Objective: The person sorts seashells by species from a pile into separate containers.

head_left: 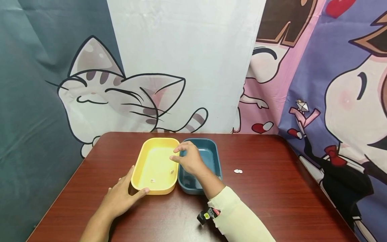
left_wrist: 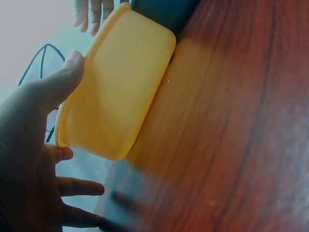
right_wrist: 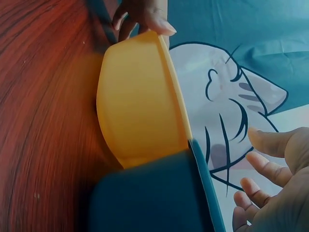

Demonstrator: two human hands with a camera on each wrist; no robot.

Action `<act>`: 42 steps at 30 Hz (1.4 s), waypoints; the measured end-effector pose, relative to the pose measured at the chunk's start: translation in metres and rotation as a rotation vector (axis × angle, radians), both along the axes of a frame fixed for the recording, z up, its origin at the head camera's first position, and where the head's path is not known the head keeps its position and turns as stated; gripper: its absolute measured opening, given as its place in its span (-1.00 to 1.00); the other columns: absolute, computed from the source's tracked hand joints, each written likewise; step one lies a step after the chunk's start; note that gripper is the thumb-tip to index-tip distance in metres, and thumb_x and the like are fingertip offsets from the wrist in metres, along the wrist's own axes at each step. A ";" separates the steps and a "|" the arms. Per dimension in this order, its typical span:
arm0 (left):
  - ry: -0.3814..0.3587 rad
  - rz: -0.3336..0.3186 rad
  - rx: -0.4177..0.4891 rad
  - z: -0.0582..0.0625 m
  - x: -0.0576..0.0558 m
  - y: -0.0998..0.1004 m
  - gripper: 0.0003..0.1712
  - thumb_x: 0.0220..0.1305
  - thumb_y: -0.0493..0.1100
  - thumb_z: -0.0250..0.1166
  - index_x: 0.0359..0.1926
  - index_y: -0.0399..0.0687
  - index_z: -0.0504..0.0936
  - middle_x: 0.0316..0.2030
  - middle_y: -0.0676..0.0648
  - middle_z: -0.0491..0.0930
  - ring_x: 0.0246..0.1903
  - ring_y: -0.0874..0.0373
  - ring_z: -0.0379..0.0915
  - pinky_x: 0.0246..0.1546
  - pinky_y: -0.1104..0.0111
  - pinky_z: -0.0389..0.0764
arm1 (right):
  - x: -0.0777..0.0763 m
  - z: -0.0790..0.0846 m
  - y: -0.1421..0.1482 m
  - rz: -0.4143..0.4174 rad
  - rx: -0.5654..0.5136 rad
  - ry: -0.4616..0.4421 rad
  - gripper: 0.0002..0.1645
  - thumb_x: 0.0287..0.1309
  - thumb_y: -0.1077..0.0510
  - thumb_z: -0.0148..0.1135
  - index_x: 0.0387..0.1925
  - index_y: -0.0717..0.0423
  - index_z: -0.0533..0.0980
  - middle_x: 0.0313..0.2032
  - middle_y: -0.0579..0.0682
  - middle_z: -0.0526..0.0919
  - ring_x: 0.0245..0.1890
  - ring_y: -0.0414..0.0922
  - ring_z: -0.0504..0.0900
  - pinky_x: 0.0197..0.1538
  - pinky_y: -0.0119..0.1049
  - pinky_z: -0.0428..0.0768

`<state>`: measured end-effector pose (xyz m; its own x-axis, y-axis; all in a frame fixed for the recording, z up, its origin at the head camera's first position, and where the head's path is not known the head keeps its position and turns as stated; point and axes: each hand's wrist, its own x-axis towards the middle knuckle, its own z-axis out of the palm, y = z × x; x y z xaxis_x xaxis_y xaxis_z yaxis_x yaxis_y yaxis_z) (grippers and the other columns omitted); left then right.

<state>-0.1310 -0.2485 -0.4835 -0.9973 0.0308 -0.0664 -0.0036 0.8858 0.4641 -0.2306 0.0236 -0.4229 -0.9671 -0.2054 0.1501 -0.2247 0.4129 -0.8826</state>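
Observation:
My left hand (head_left: 122, 195) holds the near left corner of a yellow plastic tray (head_left: 139, 161), thumb at the near rim and index finger along the left side. In the left wrist view, the thumb (left_wrist: 67, 77) lies on the tray's rim while the lower fingers stick out free. Two small pale pieces lie in the yellow tray, one pale piece (head_left: 152, 180) near its front. Above the seam between this tray and a dark blue tray (head_left: 208, 151), my right hand (head_left: 191, 159) hovers with thumb and fingers spread apart and nothing visible between them.
Two small white pieces (head_left: 238, 171) lie side by side on the reddish-brown wooden table (head_left: 260, 201), right of the blue tray. The two trays stand against each other. A cartoon-printed cloth (head_left: 187, 50) hangs behind the table. A small black device (head_left: 205, 215) is strapped at the right wrist.

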 end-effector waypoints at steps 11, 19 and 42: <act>-0.004 0.007 0.002 0.000 0.001 0.000 0.37 0.37 0.60 0.24 0.80 -0.04 -0.16 0.68 -0.40 0.16 0.58 -0.63 0.14 0.32 -0.73 0.16 | 0.000 -0.002 0.034 -0.053 0.003 -0.010 -0.72 0.26 0.14 0.61 -0.09 0.22 0.77 0.23 0.10 0.64 0.35 0.15 0.56 0.37 0.17 0.58; -0.002 0.004 -0.003 -0.001 0.000 0.001 0.37 0.37 0.60 0.24 0.80 -0.05 -0.16 0.68 -0.40 0.17 0.57 -0.63 0.16 0.31 -0.73 0.18 | -0.003 -0.007 0.062 -0.118 0.001 0.024 -0.74 0.20 0.20 0.64 -0.11 0.23 0.78 0.16 0.14 0.69 0.30 0.14 0.60 0.45 0.22 0.52; -0.017 0.009 0.001 0.001 0.001 0.001 0.37 0.37 0.61 0.24 0.80 -0.05 -0.16 0.69 -0.38 0.14 0.59 -0.63 0.13 0.33 -0.73 0.14 | -0.011 -0.026 0.163 -0.312 -0.030 -0.031 -0.66 0.27 0.29 0.53 0.05 0.34 0.72 0.22 0.30 0.63 0.28 0.20 0.50 0.39 0.20 0.52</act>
